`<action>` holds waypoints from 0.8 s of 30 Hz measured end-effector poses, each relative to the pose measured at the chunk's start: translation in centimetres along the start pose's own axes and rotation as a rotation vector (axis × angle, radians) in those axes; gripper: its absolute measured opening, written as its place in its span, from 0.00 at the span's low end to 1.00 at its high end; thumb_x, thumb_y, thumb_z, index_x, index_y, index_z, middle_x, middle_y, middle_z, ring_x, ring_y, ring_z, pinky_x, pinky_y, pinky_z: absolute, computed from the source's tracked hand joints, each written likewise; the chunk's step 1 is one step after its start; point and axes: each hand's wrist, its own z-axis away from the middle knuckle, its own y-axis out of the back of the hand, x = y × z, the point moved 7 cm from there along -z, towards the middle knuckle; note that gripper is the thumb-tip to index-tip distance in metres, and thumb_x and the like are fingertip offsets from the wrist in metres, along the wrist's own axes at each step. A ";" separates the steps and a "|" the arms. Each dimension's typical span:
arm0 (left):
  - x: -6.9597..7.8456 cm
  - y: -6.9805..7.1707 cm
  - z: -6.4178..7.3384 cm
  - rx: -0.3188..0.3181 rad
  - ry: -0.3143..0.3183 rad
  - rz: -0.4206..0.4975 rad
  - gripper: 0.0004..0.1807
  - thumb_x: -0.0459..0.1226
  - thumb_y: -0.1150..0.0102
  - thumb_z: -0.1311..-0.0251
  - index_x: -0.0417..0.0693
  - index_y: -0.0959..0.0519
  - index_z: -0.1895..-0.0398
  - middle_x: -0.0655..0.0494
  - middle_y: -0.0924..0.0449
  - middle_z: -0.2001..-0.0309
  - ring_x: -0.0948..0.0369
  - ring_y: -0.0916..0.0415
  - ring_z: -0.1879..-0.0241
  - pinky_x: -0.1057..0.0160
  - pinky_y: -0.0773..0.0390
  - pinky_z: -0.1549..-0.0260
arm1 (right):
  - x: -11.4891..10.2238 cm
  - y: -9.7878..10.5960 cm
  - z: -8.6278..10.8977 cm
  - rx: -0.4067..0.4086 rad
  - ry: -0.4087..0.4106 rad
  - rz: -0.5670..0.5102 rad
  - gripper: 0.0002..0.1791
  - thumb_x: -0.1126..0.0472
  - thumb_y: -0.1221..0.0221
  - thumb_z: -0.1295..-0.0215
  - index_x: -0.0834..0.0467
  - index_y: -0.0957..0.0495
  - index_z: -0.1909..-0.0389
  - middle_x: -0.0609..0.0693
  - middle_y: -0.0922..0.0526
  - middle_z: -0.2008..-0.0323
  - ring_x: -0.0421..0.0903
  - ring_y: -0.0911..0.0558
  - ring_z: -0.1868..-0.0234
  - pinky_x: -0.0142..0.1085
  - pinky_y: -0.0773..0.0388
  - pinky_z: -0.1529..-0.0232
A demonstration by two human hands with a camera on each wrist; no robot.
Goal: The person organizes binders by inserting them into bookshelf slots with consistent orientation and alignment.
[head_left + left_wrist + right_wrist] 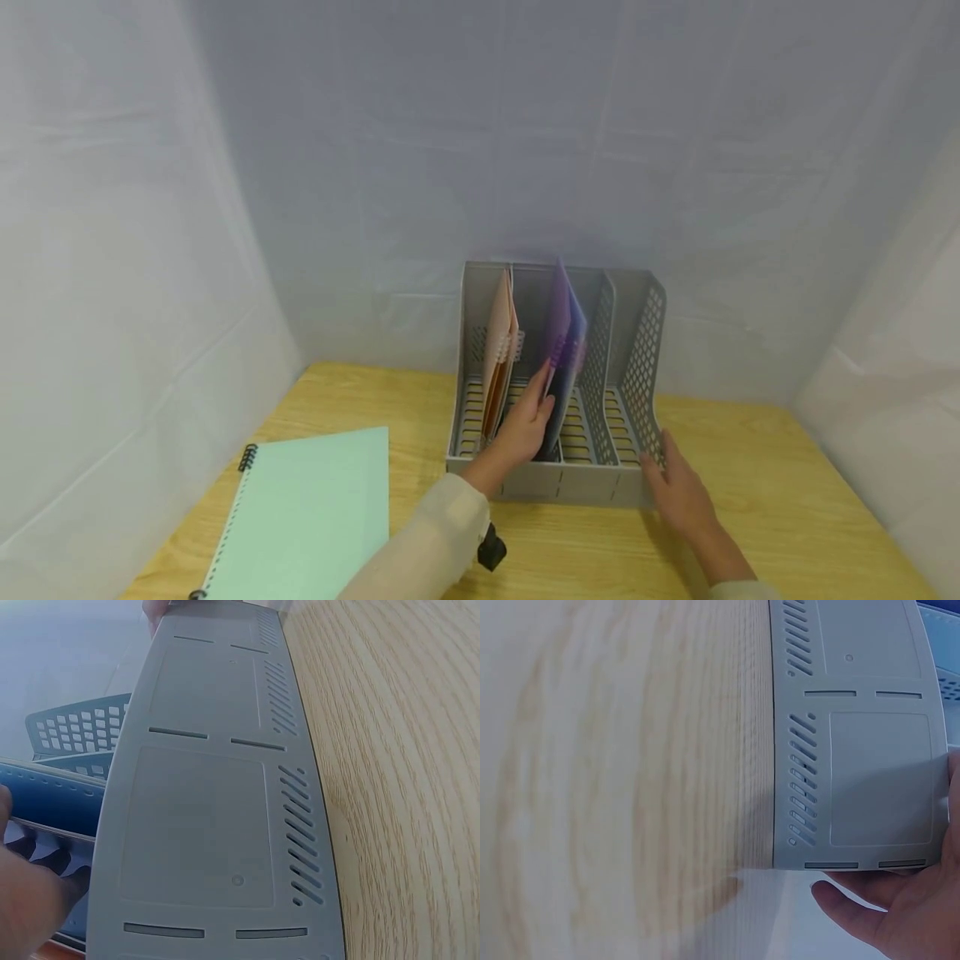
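A grey file rack [588, 486] with upright dividers stands on the wooden table. Inside its second compartment from the left, my left hand [521, 425] grips the lower front edge of a purple spiral notebook [559, 325], which is upright and blurred. In the left wrist view the left hand [30, 900] is partly cut off, beside a blue cover [52, 799] behind the rack's front wall. My right hand [681, 492] holds the rack's front right corner, thumb at the front edge. The right wrist view shows that hand [922, 907] around the end of the front wall [881, 780].
Peach spiral notebooks [498, 337] stand in the leftmost compartment. A light green spiral notebook [315, 508] lies flat on the table at the left. White sheeting [375, 167] hangs behind and on both sides. A small black device [491, 547] is at the left wrist.
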 end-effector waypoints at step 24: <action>0.2 0.5 0.9 0.040 0.048 0.093 0.34 0.44 0.54 0.26 0.43 0.51 0.24 0.40 0.43 0.28 0.44 0.41 0.31 0.46 0.39 0.34 | -0.6 0.4 0.5 0.035 0.030 -0.003 0.41 0.44 0.66 0.22 0.72 0.64 0.27 0.76 0.49 0.31 0.72 0.40 0.34 0.62 0.45 0.34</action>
